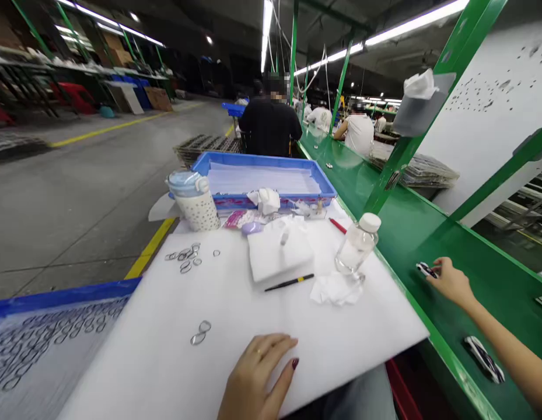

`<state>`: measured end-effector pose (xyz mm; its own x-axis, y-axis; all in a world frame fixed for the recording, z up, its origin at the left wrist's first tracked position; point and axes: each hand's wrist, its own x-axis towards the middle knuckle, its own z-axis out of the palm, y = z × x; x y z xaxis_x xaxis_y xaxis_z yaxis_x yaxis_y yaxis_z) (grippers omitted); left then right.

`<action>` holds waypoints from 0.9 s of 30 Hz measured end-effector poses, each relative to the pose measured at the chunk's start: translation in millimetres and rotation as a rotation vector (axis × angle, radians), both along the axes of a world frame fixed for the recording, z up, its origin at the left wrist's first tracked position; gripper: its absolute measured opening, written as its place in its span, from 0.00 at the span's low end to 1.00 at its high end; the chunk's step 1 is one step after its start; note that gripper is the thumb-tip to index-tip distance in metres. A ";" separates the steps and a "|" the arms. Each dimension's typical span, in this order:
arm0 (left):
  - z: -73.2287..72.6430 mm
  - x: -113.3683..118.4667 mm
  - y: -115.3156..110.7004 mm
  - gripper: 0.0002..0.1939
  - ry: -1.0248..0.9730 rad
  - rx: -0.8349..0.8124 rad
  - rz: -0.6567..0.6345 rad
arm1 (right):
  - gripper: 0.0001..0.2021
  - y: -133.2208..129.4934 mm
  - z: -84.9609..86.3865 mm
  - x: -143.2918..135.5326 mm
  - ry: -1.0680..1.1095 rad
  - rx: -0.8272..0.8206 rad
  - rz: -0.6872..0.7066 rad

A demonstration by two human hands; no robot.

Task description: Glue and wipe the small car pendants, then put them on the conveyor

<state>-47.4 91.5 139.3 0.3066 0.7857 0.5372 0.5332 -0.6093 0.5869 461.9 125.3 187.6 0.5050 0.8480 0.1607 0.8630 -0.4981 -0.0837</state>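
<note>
The right hand [450, 281] reaches out over the green belt [428, 233], its fingers closing on a small patterned piece [426, 269] that lies on the belt, just right of the white mat [235, 315]. Whether the piece is fully gripped or only touched, I cannot tell. The left hand [257, 376] lies flat and open on the mat's near edge, holding nothing, close to a pair of lenses [199, 332]. A plastic bottle [356, 245] stands at the mat's right edge, between the outstretched arm and a black pen [290, 282]. A forearm drawn back carelessly could likely tip that bottle. Another patterned piece [485, 359] lies on the belt nearer the mat's near right corner and could be brushed.
</note>
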 end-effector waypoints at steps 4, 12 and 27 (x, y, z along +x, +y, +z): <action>6.3 3.0 -5.2 0.15 0.023 -0.089 0.006 | 0.18 -27.3 -2.5 -113.0 0.083 0.226 0.328; 1.6 1.8 -19.5 0.21 -0.015 -0.115 0.100 | 0.04 32.1 6.3 -322.5 0.645 0.302 1.269; 17.9 15.7 -8.0 0.25 -0.055 -0.327 0.040 | 0.07 60.0 19.9 -323.8 1.362 0.306 0.957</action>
